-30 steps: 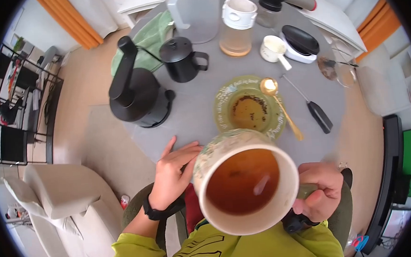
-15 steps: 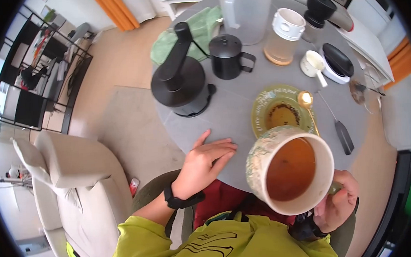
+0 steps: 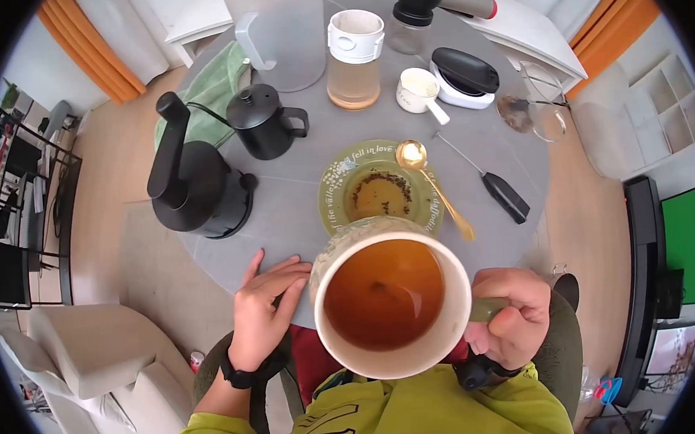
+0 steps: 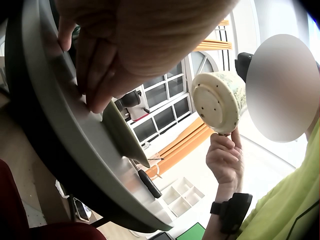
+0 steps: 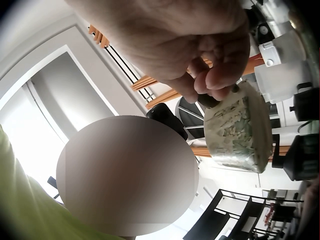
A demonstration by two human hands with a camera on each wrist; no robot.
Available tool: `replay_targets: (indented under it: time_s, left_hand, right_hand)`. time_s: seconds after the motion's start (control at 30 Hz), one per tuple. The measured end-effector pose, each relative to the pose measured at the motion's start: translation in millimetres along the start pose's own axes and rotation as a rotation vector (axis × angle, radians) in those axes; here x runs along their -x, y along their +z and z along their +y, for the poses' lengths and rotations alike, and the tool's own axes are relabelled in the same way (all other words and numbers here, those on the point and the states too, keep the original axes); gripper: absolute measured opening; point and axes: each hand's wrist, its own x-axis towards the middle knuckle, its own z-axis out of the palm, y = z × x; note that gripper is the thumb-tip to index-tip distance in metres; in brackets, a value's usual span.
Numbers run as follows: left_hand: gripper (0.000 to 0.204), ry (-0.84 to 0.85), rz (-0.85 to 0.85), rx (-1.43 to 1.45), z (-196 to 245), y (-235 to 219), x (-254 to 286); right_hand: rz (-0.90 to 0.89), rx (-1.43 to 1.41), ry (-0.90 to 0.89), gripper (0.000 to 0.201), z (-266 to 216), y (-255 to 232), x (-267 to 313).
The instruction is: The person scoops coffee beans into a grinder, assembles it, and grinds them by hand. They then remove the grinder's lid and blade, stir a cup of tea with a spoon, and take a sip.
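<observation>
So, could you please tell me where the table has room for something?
The widest bare patch lies between the cranked device and green plate, beyond the left hand; a narrower strip separates spoon and whisk. It's crowded around the pitcher and white-topped jar.

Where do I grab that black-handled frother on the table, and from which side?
I'd take the frother by its thick black handle, coming down from above on your side of the table. It lies flat and slanted, with the handle's end towards your right and the thin metal rod pointing away from you. The rod looks too slim for a firm hold.
</observation>
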Motion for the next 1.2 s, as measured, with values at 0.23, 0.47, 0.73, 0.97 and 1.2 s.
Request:
replay_targets:
  time_s: [0.23, 0.47, 0.73, 0.97, 1.2]
  left_hand:
    - [0.01, 0.008, 0.033, 0.02, -5.1, 1.8, 2.3]
    - [0.01, 0.025, 0.027, 0.03, -11.9, 4.6, 4.0]
    - [0.01, 0.015, -0.002, -0.009, -3.9, 2.9, 0.7]
    - [0.011, -0.015, 0.018, 0.004, -2.9, 3.0, 1.3]
    - [0.012, 0.0, 0.018, 0.017, -4.5, 2.3, 2.3]
  right_hand:
    - [0.063, -0.041, -0.153, 0.033, 15.4, 1.7, 3.7]
    - [0.009, -0.035, -0.095, 0.046, 13.3, -1.2, 1.9]
    - [0.03, -0.025, -0.026, 0.019, 4.1, -2.4, 1.9]
    - [0.085, -0.043, -0.169, 0.024, 15.3, 0.9, 3.4]
    - [0.052, 0.011, -0.134, 0.036, 11.7, 2.5, 2.4]
